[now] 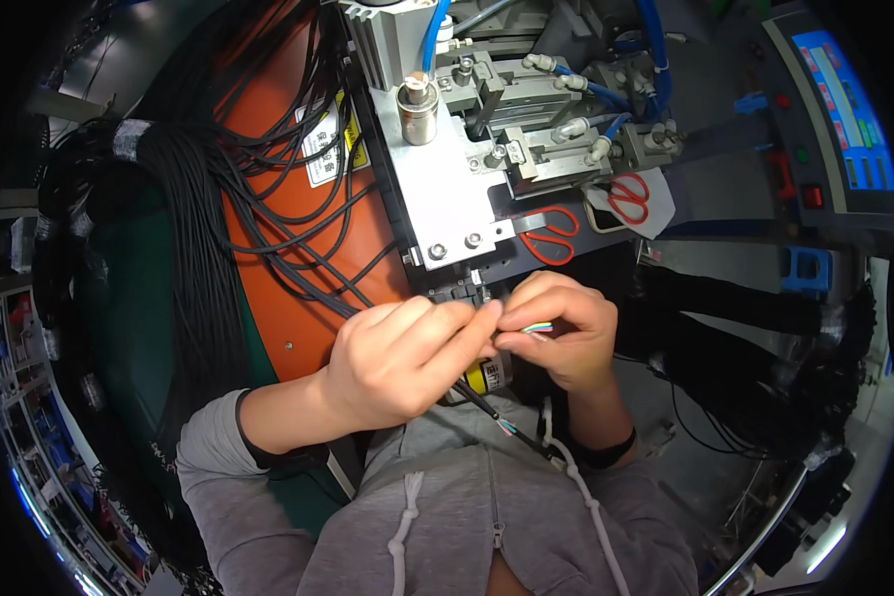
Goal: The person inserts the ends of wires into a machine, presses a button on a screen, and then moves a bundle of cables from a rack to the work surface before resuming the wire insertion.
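My left hand (397, 358) is closed, its thumb and index finger pinched together against the fingertips of my right hand. What sits in that pinch is hidden. My right hand (566, 323) grips a small bundle of thin coloured wires (538, 327), whose ends poke out between thumb and fingers. Below the hands, a black cable (482, 405) slants down in front of the grey sweatshirt, with stripped coloured strands (507, 427) showing at its end. Just beyond the fingertips lies the small dark fixture (457, 291) at the machine's front edge.
A metal machine (437, 189) with pneumatic cylinders and blue hoses stands ahead. Two pairs of red-handled scissors (549, 238) lie by it. Black cables (194, 209) are heaped over the orange surface (278, 298) at left; more cables (735, 343) hang at right. A touchscreen (844, 119) is far right.
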